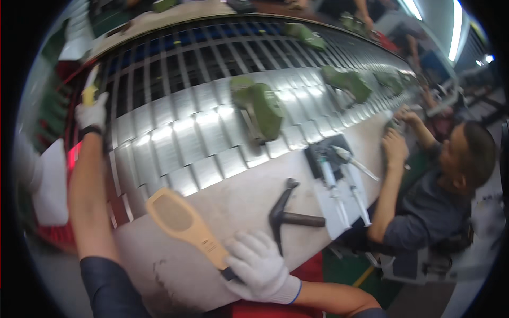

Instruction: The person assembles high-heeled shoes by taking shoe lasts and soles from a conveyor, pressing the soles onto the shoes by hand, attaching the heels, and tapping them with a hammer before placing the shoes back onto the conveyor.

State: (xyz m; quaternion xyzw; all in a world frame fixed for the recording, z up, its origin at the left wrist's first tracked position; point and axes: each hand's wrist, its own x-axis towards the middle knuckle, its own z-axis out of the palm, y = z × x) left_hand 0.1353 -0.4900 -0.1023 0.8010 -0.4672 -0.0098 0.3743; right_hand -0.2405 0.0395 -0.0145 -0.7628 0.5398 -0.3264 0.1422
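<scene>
My left hand (92,112), in a white glove, is closed around a slim yellow tool (90,94) with a pale tip, held at the far left edge of the slatted conveyor. Blur hides its exact kind. Near the front edge of the worktop, my gloved right hand (258,264) grips the black-ended handle of an orange paddle-shaped file (172,211). The file's broad oval head, with a greyish-brown insert, points away to the left over the worktop. Just beyond my right hand lies a hammer (302,219) with a dark head and a brown handle.
Green shoe-shaped pieces (265,111) stand on the metal-slat conveyor (204,127). Right of the hammer, several white syringe-like tubes (331,177) and a black pad lie on a pale sheet (339,209). A seated co-worker (424,196) handles something at the right end of the worktop (175,265).
</scene>
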